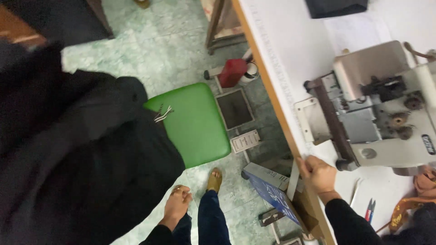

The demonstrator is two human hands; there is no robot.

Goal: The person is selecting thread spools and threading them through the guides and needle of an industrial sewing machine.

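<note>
Right hand [318,174] is clenched on the near edge of the worktop [290,50], fingers over the top and thumb toward the side, beside a thin white strip [294,180] standing at that edge. Can't tell if the strip is in the grip or just next to it. Left hand [177,204] hangs low by the leg, well apart from the worktop, fingers loosely curled, nothing in it.

A sewing machine [377,113] sits on the worktop just beyond the right hand, not touched. Snips [370,209] lie near the right sleeve. A green stool [195,122] stands on the floor [150,50] between the worktop and a heap of black cloth [77,154]. A pedal [234,108] and a blue box [272,193] lie under the worktop edge. A sandalled foot [214,180] stands by the stool.

Step in hand, as a judgement: bracing on the worktop edge beside the stool, no work on the machine under way. A move to the machine or the snips calls for letting go of the edge first, and the left hand has to come up from the leg.
</note>
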